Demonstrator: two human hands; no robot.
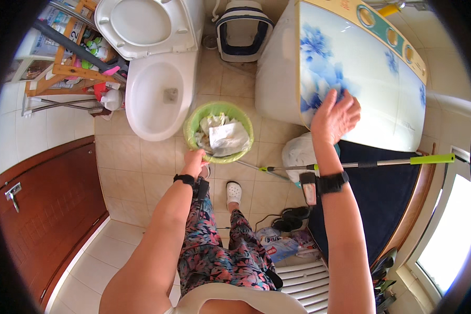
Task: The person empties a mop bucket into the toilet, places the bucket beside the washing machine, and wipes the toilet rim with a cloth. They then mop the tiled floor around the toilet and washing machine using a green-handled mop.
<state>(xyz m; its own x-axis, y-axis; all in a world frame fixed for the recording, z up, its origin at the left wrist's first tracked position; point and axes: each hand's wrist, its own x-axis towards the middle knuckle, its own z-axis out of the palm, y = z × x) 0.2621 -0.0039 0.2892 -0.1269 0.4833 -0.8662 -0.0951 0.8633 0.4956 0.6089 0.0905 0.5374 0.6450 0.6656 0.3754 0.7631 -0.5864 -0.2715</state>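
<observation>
My left hand is closed on the near rim of a green wastebasket. The basket has a clear plastic liner, with crumpled white paper and other litter inside. Out to the right, my right hand is spread and holds nothing. It appears over the corner of a white washing machine with blue flower prints; whether it touches the lid I cannot tell. Below that hand sits a white plastic bag, partly hidden by my forearm.
A white toilet stands open at the left, beside a wooden rack. A small dark-rimmed bin is at the back. A pole with green grips crosses behind my right forearm. Black shoes and a brown door flank me.
</observation>
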